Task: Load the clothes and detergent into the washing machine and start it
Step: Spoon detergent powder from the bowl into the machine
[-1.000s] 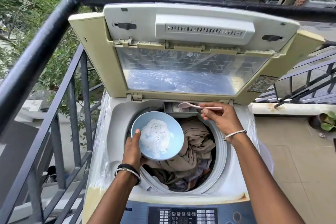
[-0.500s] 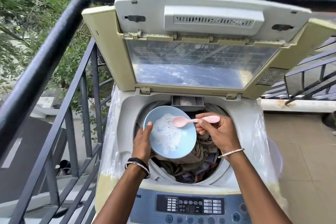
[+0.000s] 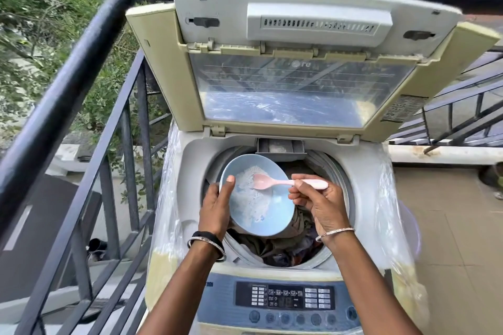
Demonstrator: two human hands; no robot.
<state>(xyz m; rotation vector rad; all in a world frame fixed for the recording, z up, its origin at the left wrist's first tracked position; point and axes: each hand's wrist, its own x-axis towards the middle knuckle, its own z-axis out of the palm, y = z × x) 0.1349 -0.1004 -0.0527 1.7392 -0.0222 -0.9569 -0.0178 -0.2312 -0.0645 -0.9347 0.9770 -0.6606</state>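
While the clothes point(image 3: 280, 250) lie in the open washing machine point(image 3: 190, 177) and its drawer point(image 3: 280, 147) holds some powder, the grip of the left hand point(image 3: 216, 207) clasps the bowl point(image 3: 281, 208) of detergent point(image 3: 254, 204) over the drum and the right hand point(image 3: 324, 207) pinches the spoon point(image 3: 275, 184) in it, so dosing, closing and starting likely remain.

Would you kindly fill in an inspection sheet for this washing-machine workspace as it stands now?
Surface: washing machine top, lid raised.
Job's things: clothes in the drum; blue bowl holding white powder; pink spoon over the powder; detergent drawer pulled out; control panel.
Clutter: plastic wrap on the machine's sides.
Hands: left hand grips the blue bowl's rim; right hand pinches the pink spoon's handle.
Cables: nothing seen.
Surroundings: black railing, trees, tiled floor.
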